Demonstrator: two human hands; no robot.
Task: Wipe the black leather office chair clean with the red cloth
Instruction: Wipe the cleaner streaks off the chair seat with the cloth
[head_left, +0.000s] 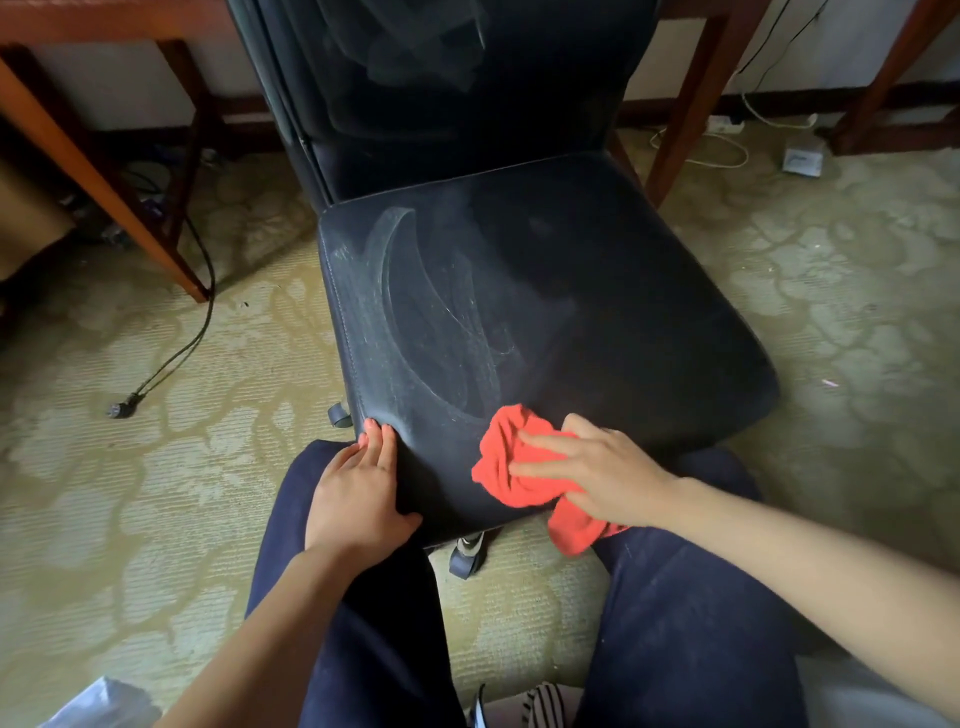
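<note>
The black leather office chair (545, 291) stands in front of me, its seat dusty with curved wipe streaks on the left half. The red cloth (511, 457) lies bunched on the seat's front edge, one end hanging over. My right hand (597, 475) presses on the cloth with fingers spread and fairly straight. My left hand (358, 486) rests on the seat's front left corner, fingers flat along the edge and thumb on the front face.
My legs in dark trousers flank the chair's front. Chair castors (467, 556) show under the seat. A black cable with a plug (122, 409) lies on the patterned carpet at left. Wooden table legs (104, 192) stand left and right, with white cables (727, 140) behind.
</note>
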